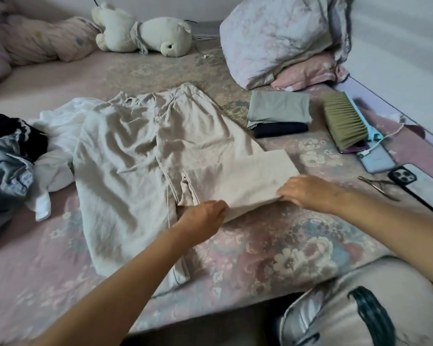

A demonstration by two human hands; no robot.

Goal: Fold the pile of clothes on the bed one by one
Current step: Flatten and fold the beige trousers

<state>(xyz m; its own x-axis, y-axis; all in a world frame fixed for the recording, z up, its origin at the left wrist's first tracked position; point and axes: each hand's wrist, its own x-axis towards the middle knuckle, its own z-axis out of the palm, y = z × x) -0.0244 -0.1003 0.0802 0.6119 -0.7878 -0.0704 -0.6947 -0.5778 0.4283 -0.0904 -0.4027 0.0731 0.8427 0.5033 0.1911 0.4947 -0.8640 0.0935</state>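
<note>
On the bed [273, 245], near its front edge, beige trousers [125, 156] lie spread flat, waistband toward the far side. 1 leg runs straight toward the camera; the other is doubled back on itself, its folded-over panel lying to the right of the crotch.

Left hand [205, 216]: fingers curled, pinching the near edge of that folded panel. Right hand [308, 191]: fingers bent over the panel's right corner; it looks like a grip on the cloth, though the fingertips are hidden under the edge.

Done so far, by my reading: 2 items, a grey-green piece on top of a navy one, sit as a folded stack [279, 116] to the right of the trousers, apart from them.

Left to do: the trousers are only at their first fold. Unfolded pile [23, 156] at the left, white, dark and pale blue garments, with the white one partly under the trousers. Exact count not readable; at least 3.

Roughly the early half of the job, I judge.

Elsewhere on the bed: plush bear [145, 33], brush [345, 121], 2 phones [410, 181], nippers [378, 186].
</note>
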